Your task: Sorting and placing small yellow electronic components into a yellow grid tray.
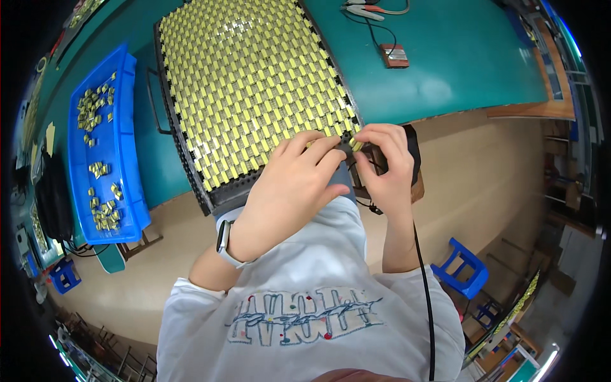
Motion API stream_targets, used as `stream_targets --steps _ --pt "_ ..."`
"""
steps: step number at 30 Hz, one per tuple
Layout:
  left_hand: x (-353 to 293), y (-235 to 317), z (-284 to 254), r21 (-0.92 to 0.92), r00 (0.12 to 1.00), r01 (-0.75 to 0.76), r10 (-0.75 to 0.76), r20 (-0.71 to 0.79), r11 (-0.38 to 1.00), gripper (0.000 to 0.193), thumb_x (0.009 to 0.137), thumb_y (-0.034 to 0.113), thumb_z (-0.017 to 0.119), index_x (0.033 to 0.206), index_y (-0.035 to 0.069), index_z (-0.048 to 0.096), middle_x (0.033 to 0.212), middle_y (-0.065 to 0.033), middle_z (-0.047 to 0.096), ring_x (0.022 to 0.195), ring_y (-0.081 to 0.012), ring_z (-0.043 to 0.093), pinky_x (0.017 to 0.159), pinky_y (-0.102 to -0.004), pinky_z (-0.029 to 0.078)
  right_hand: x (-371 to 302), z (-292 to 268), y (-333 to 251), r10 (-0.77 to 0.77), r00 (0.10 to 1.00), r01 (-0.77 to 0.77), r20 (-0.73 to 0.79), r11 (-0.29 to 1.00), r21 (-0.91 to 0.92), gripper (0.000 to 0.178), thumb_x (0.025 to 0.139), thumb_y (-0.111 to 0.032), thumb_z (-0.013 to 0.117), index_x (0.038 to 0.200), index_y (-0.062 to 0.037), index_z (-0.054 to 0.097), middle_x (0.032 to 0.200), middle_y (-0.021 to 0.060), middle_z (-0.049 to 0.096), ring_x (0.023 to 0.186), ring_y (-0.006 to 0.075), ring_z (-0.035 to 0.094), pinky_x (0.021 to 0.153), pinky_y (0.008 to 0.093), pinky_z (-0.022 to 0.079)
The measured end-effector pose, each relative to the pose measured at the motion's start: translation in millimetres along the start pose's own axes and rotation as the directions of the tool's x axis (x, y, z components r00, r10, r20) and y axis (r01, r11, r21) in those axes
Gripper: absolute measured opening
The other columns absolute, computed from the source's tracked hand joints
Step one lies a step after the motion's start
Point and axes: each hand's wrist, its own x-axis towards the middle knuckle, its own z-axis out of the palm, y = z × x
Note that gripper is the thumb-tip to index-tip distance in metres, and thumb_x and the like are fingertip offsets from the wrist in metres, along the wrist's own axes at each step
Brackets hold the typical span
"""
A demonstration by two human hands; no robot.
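A large dark tray [223, 205] is filled with close rows of small yellow-topped block-shaped parts [254, 95]; its near edge reaches my lap. My left hand [296, 175] lies over the tray's near right part, fingers stretched out and apart, with fingertips close to the corner. At that corner my right hand [389, 162] pinches one small yellow-and-dark part [356, 144] between thumb and fingers. The part is tilted and partly covered by the fingertips. Its exact kind is too small to make out.
Left of the tray stands a blue bin [130, 153] with loose yellow-topped parts. On the green table [458, 70] lie clip leads [366, 11] wired to a small reddish-brown box [394, 56]. A black cable [425, 286] runs down my right side. A blue stool [461, 268] stands at right.
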Motion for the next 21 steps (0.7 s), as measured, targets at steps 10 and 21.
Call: stream_targets --steps 10,21 --pt "5 1 -3 0.083 0.988 0.041 -0.053 0.143 0.996 0.049 0.08 0.024 0.083 0.122 0.006 0.066 0.138 -0.0072 0.061 0.129 -0.0301 0.054 0.105 -0.0448 0.047 6 8 8 -0.002 0.997 0.002 0.073 1.0 -0.006 0.032 0.075 0.01 0.071 0.102 -0.0069 0.076 0.107 0.0072 0.065 0.106 0.0279 0.057 0.086 0.038 0.051" --pt "4 2 -4 0.081 0.988 0.043 -0.055 0.144 0.996 0.048 0.081 0.023 0.082 0.123 0.006 0.066 0.14 -0.0068 0.061 0.129 -0.0299 0.054 0.106 -0.0446 0.047 4 14 17 0.071 0.997 -0.07 -0.007 0.997 0.036 0.026 0.079 0.008 0.073 0.102 -0.005 0.074 0.11 0.0085 0.064 0.104 0.026 0.058 0.081 0.0361 0.052"
